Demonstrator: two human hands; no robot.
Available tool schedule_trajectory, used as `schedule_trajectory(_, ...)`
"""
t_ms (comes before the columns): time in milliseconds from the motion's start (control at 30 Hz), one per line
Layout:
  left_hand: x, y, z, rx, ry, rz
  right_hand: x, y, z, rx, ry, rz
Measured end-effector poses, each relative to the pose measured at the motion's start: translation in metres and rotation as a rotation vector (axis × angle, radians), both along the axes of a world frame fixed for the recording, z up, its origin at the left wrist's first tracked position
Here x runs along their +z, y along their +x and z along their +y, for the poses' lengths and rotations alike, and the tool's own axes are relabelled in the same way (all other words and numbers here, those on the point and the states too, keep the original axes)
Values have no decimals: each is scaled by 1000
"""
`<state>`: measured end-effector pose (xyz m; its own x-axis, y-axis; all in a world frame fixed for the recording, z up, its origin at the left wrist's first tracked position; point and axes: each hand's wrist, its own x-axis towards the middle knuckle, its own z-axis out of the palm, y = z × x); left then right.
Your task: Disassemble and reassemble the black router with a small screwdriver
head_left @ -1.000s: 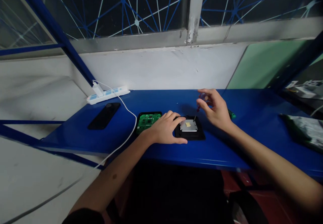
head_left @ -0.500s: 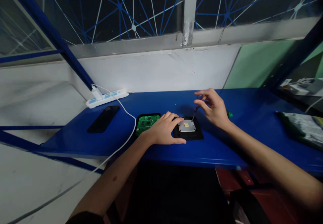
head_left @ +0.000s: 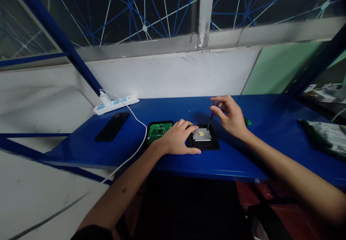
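A black square housing (head_left: 203, 145) with a silver metal plate (head_left: 201, 134) and a small yellow square in it lies on the blue shelf (head_left: 173, 153). My left hand (head_left: 177, 138) rests on the housing's left edge, thumb along its front, fingers curled on it. My right hand (head_left: 229, 115) pinches a thin red-handled screwdriver (head_left: 210, 118), held upright with its tip on the plate's far right corner. A second black housing with a green circuit board (head_left: 157, 129) sits just left of my left hand.
A black phone (head_left: 112, 126) lies at the shelf's left. Behind it a white power strip (head_left: 116, 103) has a charger plugged in, its white cable (head_left: 140, 132) trailing off the front edge. A green-tipped tool (head_left: 247, 122) pokes out behind my right hand. A bag (head_left: 324, 135) lies at the right.
Both hands keep the same hold on the housing and the screwdriver. Only the view shifted slightly.
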<state>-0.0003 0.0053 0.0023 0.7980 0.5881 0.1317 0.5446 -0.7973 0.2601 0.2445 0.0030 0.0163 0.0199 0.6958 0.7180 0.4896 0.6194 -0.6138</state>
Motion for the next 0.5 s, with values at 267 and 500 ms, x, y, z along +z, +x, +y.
schedule_trajectory(267,0,1,0,-3,4,-12,1,-3,-5,96,-96,94)
schedule_trajectory(500,-1,1,-1,4,14,6,0,0,-2,8,-57,15)
